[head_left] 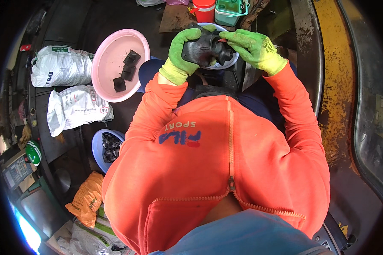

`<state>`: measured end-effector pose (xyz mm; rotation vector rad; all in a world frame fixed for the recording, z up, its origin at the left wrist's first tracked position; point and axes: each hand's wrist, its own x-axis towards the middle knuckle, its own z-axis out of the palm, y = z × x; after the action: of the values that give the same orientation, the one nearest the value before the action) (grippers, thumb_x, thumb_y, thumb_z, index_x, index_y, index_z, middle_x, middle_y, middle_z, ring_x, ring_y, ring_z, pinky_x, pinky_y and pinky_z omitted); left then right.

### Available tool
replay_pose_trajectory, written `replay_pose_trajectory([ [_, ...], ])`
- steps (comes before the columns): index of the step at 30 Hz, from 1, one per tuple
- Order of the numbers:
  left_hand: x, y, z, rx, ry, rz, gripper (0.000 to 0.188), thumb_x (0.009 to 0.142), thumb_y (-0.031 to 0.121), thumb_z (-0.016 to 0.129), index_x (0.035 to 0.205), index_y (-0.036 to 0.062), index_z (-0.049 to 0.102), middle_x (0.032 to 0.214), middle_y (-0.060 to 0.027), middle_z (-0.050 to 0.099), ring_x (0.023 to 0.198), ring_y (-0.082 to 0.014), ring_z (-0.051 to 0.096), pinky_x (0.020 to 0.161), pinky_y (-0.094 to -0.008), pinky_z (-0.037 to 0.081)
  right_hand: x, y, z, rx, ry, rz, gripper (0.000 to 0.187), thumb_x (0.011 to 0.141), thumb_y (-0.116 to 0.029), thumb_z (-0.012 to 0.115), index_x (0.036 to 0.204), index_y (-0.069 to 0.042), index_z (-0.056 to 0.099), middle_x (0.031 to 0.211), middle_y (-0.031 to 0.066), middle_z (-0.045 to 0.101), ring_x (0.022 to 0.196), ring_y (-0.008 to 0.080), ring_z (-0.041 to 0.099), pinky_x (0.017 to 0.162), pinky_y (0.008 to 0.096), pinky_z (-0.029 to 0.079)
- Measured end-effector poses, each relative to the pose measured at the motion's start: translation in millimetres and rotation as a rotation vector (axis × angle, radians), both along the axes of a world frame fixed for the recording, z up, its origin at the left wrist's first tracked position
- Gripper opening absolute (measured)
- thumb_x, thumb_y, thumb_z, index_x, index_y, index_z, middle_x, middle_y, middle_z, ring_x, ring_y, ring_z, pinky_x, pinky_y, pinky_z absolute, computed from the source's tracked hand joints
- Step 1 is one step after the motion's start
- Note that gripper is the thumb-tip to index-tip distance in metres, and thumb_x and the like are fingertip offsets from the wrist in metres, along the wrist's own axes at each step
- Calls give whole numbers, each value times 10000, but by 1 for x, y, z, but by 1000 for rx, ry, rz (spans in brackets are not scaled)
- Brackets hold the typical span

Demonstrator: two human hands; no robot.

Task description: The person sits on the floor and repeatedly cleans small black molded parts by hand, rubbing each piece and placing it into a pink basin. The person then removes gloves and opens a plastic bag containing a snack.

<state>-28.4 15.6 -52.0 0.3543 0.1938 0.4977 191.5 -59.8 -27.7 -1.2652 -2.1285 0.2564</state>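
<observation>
Nearest the lens: blue cloth (242,236) across the bottom edge, then the orange zip jacket (178,170), sleeves running out to both hands. Gloves are yellow-green, dirty at the fingers.

Left hand (182,53): wrapped around the left side of a black molded part (201,49), firm hold. Part is held up in front of the torso, above a pale blue-white basin (233,61). Hollow-looking body, narrower stub end pointing right.

Right hand (255,47): fingers nearly straight and close together, reaching over the stub end of the part. Small reddish bit (221,40) at the fingertips, too small to ID. Thumb hidden, so can't tell if that hand is pinching anything.

Below that, left side: pink basin (104,55) beside the left knee, a few black blocky pieces (128,73) lying inside, most of its bottom bare. Blue basin (97,148) close to the left elbow, black pieces (111,147) heaped in it.

Further left: two white printed sacks (61,66) near the pink basin, one above the other in view; orange bag (87,197) lower down; green cap-like item (33,153) near the rim.

Right: yellow rust-worn panel (338,93). Far top: red bucket (205,12) next to a teal container (229,15).
</observation>
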Motion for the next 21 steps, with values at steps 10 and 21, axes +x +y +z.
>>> replay_pose_trajectory([
  [10, 5, -1, 9, 294, 48, 315, 633, 797, 185, 542, 1380, -21, 410, 1302, -228, 540, 1197, -362, 538, 1006, -474, 458, -20, -13, -14, -43, 220, -75, 289, 929, -70, 582, 1204, 16, 604, 1046, 132, 675, 903, 228, 657, 771, 301, 524],
  [21, 11, 4, 8, 920, 32, 608, 652, 730, 163, 671, 1327, -7, 471, 1337, -158, 505, 1108, -212, 574, 916, -327, 492, -51, -24, -3, -506, 875, -176, 312, 975, -145, 544, 1242, 9, 589, 863, -18, 574, 714, 32, 476, 603, 191, 394],
])
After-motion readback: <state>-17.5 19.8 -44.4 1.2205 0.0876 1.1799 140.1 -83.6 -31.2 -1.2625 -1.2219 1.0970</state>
